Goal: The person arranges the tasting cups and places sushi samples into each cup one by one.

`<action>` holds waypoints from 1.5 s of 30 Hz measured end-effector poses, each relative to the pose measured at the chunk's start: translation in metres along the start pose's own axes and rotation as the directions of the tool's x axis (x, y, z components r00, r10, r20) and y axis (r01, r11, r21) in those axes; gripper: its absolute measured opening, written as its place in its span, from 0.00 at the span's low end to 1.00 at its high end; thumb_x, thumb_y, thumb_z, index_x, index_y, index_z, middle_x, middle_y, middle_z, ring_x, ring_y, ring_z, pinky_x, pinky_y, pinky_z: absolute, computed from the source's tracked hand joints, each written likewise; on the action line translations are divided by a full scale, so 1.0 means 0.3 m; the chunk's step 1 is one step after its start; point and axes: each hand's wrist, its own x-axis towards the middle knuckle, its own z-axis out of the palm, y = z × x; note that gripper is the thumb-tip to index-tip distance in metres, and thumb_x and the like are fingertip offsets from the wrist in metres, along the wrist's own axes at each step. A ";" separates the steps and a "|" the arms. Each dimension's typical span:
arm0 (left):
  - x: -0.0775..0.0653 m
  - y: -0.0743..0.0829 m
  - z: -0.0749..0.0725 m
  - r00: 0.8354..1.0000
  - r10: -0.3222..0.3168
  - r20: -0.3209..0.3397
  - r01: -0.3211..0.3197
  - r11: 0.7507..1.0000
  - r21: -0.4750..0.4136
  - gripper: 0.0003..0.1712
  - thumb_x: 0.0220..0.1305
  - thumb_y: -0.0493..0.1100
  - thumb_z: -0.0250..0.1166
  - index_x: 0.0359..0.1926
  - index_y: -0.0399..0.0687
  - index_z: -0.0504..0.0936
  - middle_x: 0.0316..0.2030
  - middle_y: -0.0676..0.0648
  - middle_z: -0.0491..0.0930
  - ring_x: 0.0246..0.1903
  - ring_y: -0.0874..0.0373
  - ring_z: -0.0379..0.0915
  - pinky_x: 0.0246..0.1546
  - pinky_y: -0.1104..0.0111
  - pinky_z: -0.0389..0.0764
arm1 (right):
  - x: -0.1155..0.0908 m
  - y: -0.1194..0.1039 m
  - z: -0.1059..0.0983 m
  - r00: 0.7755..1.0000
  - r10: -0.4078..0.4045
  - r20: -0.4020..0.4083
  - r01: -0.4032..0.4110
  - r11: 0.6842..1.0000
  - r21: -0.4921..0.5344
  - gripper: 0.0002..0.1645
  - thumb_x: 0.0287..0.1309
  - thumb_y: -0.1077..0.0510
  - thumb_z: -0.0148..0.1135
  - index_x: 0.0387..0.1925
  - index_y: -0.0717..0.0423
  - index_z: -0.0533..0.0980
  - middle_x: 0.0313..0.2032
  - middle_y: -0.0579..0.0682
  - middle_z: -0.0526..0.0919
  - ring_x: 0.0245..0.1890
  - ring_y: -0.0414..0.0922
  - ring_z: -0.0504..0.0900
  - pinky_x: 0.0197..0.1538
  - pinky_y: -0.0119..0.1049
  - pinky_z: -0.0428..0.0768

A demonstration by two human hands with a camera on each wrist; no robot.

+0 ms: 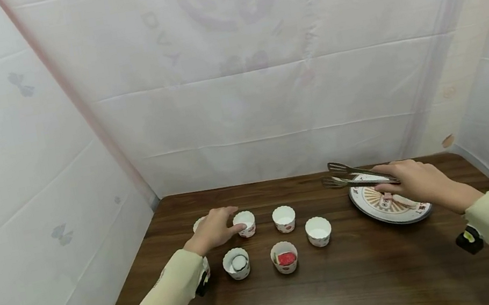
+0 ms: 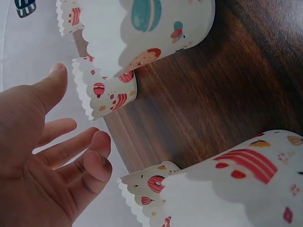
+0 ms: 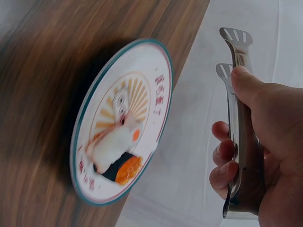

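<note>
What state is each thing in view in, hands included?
Left hand: open, holding nothing
Right hand: gripping the tongs
Tongs: ends spread apart, nothing between them
Plate: bearing food pieces
Front middle cup: upright, round white piece inside
Cup just right of it: upright, red piece inside
Other three uncovered cups: upright, no contents visible
Two cups at far left: partly covered, contents hidden

There are seven cups (image 1: 285, 225), one plate (image 3: 147, 57), one pair of tongs (image 3: 244, 125), two hands (image 1: 418, 180) and one table (image 1: 347, 287).
</note>
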 end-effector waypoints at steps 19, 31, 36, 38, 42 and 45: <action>0.016 -0.010 0.017 0.999 -0.012 0.032 0.012 1.000 0.014 0.31 0.68 0.51 0.71 0.65 0.38 0.79 0.58 0.39 0.82 0.52 0.46 0.82 0.47 0.51 0.83 | -0.147 0.143 -0.038 0.991 0.128 0.027 -0.126 0.991 -0.053 0.39 0.67 0.36 0.65 0.65 0.62 0.76 0.55 0.70 0.81 0.47 0.66 0.83 0.23 0.48 0.76; 0.017 -0.017 0.026 1.000 -0.020 0.024 0.020 1.000 0.008 0.28 0.67 0.50 0.72 0.62 0.40 0.81 0.49 0.44 0.85 0.42 0.53 0.83 0.38 0.58 0.82 | -0.228 0.226 -0.027 0.987 0.159 -0.014 -0.159 0.983 -0.094 0.38 0.63 0.41 0.70 0.62 0.65 0.77 0.50 0.68 0.84 0.47 0.69 0.83 0.31 0.62 0.80; 0.016 -0.017 0.029 1.000 -0.019 0.018 0.019 1.000 0.008 0.28 0.67 0.50 0.72 0.62 0.40 0.81 0.49 0.43 0.85 0.43 0.52 0.83 0.37 0.58 0.82 | -0.257 0.256 -0.029 0.983 0.184 0.004 -0.183 0.979 -0.089 0.39 0.64 0.40 0.69 0.62 0.67 0.75 0.50 0.69 0.84 0.45 0.69 0.83 0.26 0.58 0.78; 0.016 -0.017 0.029 1.000 -0.018 0.015 0.018 1.000 0.009 0.28 0.67 0.50 0.72 0.62 0.40 0.81 0.50 0.43 0.85 0.44 0.51 0.83 0.38 0.57 0.83 | -0.266 0.266 -0.028 0.981 0.193 0.009 -0.192 0.977 -0.091 0.40 0.64 0.40 0.69 0.62 0.68 0.75 0.49 0.69 0.84 0.45 0.69 0.83 0.26 0.59 0.78; 0.018 -0.019 0.030 1.000 -0.018 0.014 0.018 1.000 0.009 0.28 0.67 0.50 0.72 0.62 0.39 0.81 0.51 0.42 0.85 0.47 0.49 0.83 0.40 0.56 0.83 | -0.285 0.280 -0.027 0.977 0.212 0.013 -0.210 0.972 -0.101 0.39 0.64 0.39 0.69 0.60 0.68 0.76 0.48 0.69 0.84 0.44 0.70 0.83 0.27 0.61 0.78; 0.020 -0.019 0.029 1.000 -0.021 0.018 0.020 1.000 0.012 0.29 0.67 0.51 0.72 0.62 0.39 0.81 0.50 0.42 0.85 0.46 0.50 0.83 0.40 0.57 0.84 | -0.299 0.287 -0.026 0.974 0.226 0.017 -0.223 0.969 -0.107 0.39 0.63 0.39 0.69 0.59 0.68 0.76 0.46 0.68 0.85 0.43 0.69 0.83 0.27 0.60 0.78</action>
